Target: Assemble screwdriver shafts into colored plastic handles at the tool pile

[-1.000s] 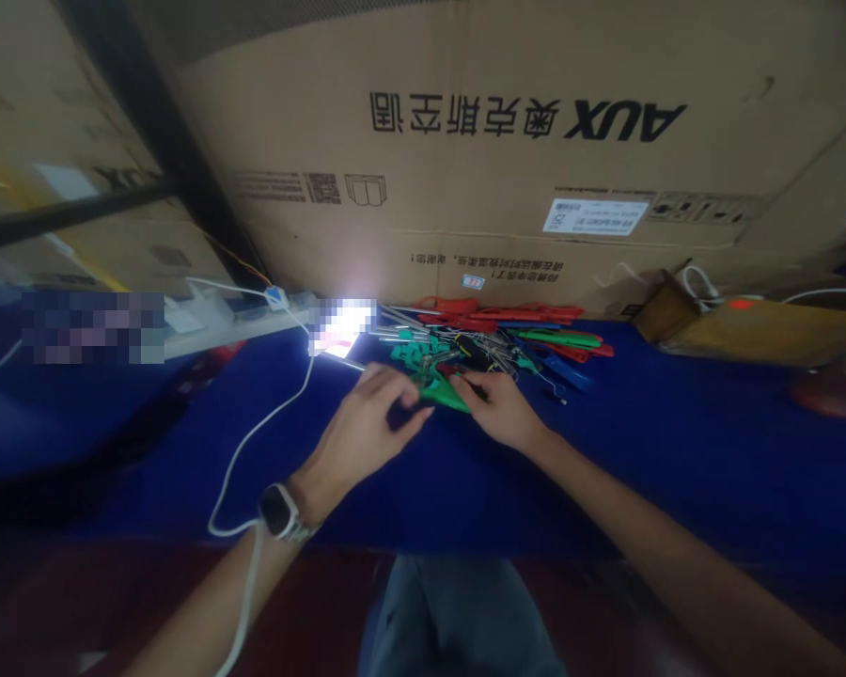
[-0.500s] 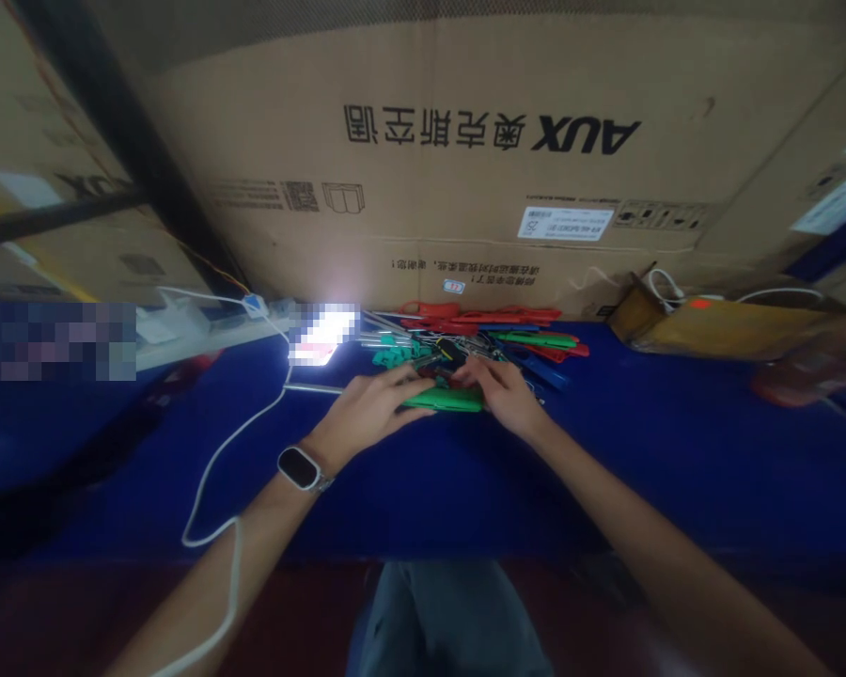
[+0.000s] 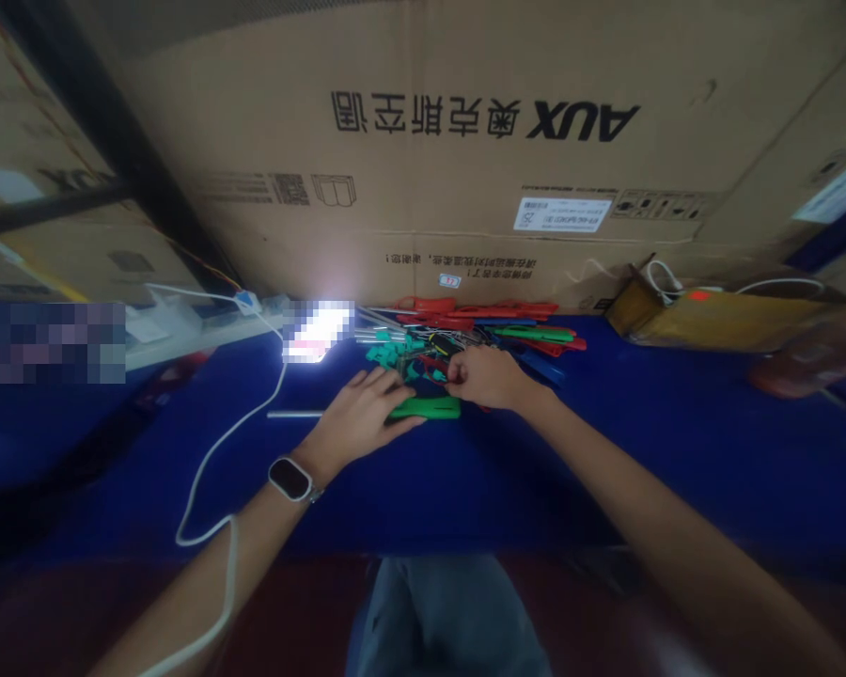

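My left hand [image 3: 362, 411], with a smartwatch [image 3: 290, 479] on its wrist, rests over a long green plastic handle [image 3: 437, 407] lying on the blue tabletop. Its thumb and fingers lie on either side of the handle's left end. A thin metal rod [image 3: 292, 415] sticks out to the left from under this hand. My right hand [image 3: 492, 378] is closed in a pinch above the handle's right end, beside small teal parts [image 3: 393, 350] and reddish bits. What its fingertips hold is too small to make out.
Behind my hands lies a pile of red handles [image 3: 504, 311], blue handles [image 3: 541, 367] and metal rods. A glowing screen [image 3: 319, 331] stands left, with a white cable [image 3: 204, 470] crossing my left forearm. Large cardboard box [image 3: 423, 141] behind; an open small box [image 3: 677, 324] and a bottle [image 3: 804, 362] right.
My left hand and the green handle have shifted left and slightly down. The right hand has come off the handle's right end and its fingers have curled in near the pile.
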`<state>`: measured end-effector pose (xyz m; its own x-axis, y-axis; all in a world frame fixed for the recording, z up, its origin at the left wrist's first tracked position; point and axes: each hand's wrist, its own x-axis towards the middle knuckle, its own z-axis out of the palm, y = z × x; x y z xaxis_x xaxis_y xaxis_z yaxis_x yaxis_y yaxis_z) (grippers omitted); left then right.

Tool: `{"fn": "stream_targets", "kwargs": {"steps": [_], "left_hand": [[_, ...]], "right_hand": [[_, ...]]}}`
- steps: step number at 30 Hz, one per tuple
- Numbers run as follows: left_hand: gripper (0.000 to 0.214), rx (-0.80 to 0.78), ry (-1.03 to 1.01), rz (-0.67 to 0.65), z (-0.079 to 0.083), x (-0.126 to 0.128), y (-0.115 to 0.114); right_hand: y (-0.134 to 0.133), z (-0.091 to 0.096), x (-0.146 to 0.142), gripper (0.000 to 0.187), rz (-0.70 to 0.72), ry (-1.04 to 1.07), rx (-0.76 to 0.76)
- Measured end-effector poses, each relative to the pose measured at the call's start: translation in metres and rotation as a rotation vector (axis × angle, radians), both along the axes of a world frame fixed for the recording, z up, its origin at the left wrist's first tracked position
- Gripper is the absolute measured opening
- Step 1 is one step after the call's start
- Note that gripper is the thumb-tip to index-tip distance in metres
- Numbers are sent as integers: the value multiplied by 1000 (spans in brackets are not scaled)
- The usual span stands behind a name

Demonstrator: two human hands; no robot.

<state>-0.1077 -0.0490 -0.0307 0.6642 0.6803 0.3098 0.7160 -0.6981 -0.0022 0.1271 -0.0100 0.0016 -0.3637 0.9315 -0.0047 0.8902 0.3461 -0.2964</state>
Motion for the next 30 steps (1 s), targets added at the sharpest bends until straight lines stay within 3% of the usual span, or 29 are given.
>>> {"fn": "stream_targets", "kwargs": {"steps": [5,15,19,24,27,30], "left_hand": [[40,-9,-42,5,0,2,0],[29,-42,-122,-38,3,10,2],[30,-79,-139,-85,6,20,9],[30,-141,-140,-197,7,36,30],[27,-153,-198,-216,4,40,37],[30,-118,-212,-160,-1,41,34]], "right_hand": [[7,4,8,12,-9,206,-29],[1,-8,5,17,39,316,6],[14,-6,0,31,-170,146,159],[35,3,-8,28,-207,-87,106],[36,13,-7,27,-221,-110,145],[30,22,-3,27,-262,3,276]]}}
